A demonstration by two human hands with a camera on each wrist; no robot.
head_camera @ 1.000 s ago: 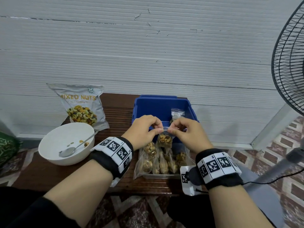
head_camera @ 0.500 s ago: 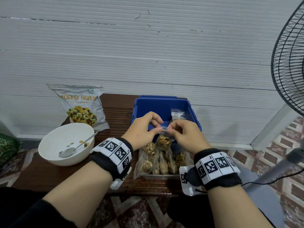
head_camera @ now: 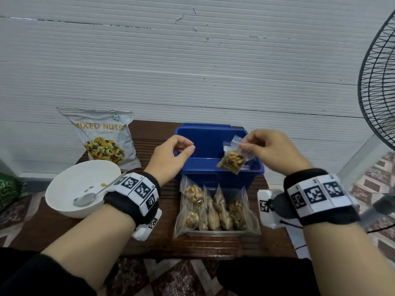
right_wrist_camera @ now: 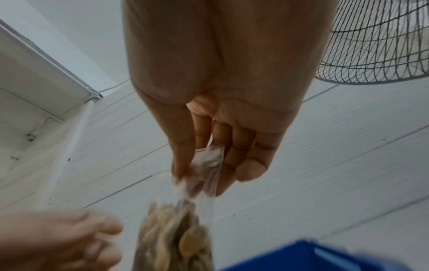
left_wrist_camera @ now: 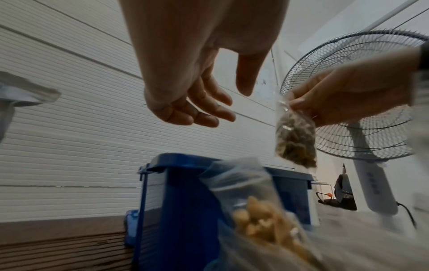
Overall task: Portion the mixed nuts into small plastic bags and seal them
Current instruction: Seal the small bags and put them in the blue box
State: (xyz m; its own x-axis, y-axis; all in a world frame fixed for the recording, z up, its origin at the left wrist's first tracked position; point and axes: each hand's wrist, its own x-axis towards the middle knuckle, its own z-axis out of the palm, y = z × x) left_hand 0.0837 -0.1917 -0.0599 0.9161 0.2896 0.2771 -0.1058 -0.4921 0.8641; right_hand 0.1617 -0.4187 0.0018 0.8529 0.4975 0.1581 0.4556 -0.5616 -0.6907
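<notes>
Right hand point(head_camera: 271, 149): raised over the right side of the blue bin point(head_camera: 213, 167), wrist bent, thumb and fingertips pinching the top strip of a small bag of nuts point(head_camera: 232, 159); remaining fingers curled beside the pinch in the right wrist view.
Small bag of nuts: hanging tilted from that pinch, above the bin's front right corner, nuts gathered at the bottom, clear of the rim.
Left hand point(head_camera: 171, 157): hovering over the bin's left front edge, holding nothing; fingers loosely curled downward, thumb standing apart, as seen from the left wrist.
Gap between hands: well apart, bag held on the right side only.
Filled bags point(head_camera: 215, 208): packed upright in a clear tray just in front of the bin, between the forearms.
White bowl point(head_camera: 70, 189): left on the table point(head_camera: 164, 236), a spoon point(head_camera: 85, 198) and a few nuts inside.
Mixed nuts pouch point(head_camera: 102, 137): propped against the wall behind the bowl.
Fan point(head_camera: 378, 92): standing at far right.
</notes>
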